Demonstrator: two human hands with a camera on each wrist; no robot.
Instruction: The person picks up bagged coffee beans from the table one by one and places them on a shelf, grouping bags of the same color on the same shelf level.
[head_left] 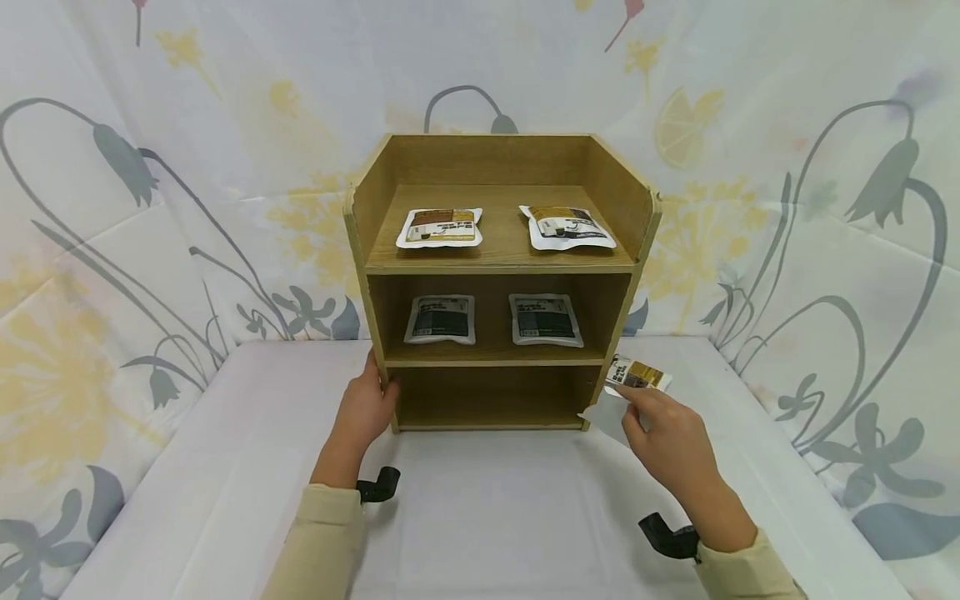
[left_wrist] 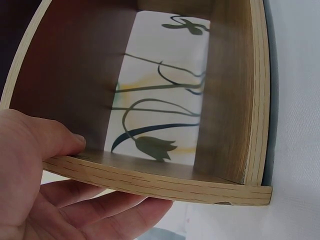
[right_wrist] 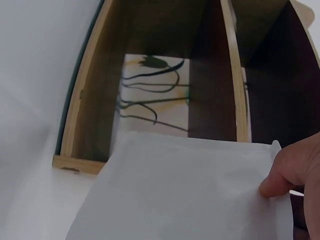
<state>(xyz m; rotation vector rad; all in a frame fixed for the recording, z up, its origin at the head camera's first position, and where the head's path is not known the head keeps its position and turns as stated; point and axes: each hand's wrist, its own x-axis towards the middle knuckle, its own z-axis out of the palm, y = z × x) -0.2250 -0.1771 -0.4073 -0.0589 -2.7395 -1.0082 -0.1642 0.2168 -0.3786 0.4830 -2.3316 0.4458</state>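
Observation:
A small wooden shelf unit [head_left: 495, 269] stands upright on the white table. My left hand [head_left: 365, 406] grips the edge of its left side panel; in the left wrist view the thumb [left_wrist: 60, 137] lies inside the bottom compartment and the fingers pass outside. Beside the unit's right side, my right hand [head_left: 667, 437] pinches a white packet [right_wrist: 185, 185] by its edge. Its plain white face shows in the right wrist view, overlapping the opening of the bottom compartment. Just beyond that hand is a packet with a brown and yellow label [head_left: 641, 374].
Two labelled packets, left [head_left: 440, 228] and right [head_left: 567, 227], lie on the top shelf. On the middle shelf are two dark-labelled packets, left [head_left: 441, 319] and right [head_left: 546, 320]. A flower-printed cloth [head_left: 247, 192] hangs behind the table [head_left: 487, 525].

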